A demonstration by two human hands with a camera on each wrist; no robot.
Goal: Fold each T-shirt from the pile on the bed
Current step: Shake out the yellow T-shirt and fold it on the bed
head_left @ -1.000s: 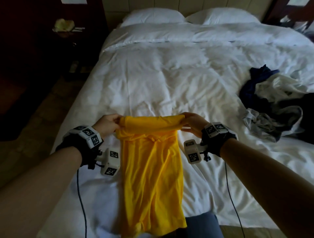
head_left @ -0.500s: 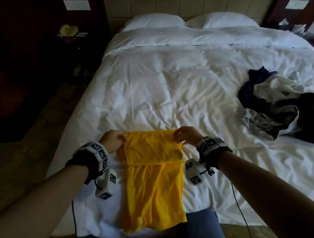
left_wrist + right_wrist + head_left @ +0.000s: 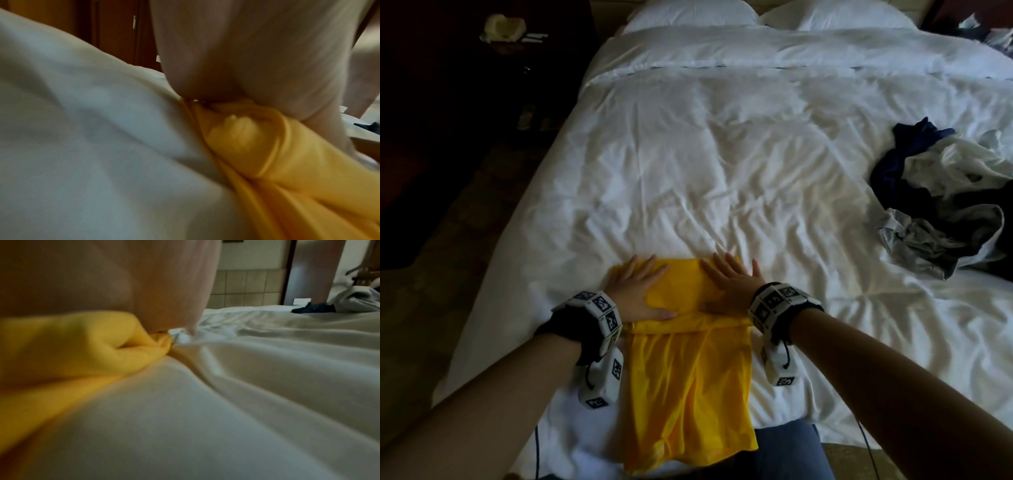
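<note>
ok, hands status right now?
Left hand: open, flat on the folded yellow fabric T-shirt.
Right hand: open, flat on it too.

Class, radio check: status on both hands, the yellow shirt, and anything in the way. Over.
Left hand and right hand flat on yellow shirt. Top folded over; hem hangs off bed edge. Pile waits at right, nothing in the way.

One yellow T-shirt (image 3: 688, 370) lies on one bed (image 3: 722, 154). Two hands rest on it: one left hand (image 3: 635, 291) and one right hand (image 3: 732, 286). Two white pillows (image 3: 688, 12) sit at the head of the bed. One pile of crumpled clothes (image 3: 941, 202) lies at the right; how many garments it holds cannot be told. Each wrist wears one marker-covered band (image 3: 595, 313), two in all.
</note>
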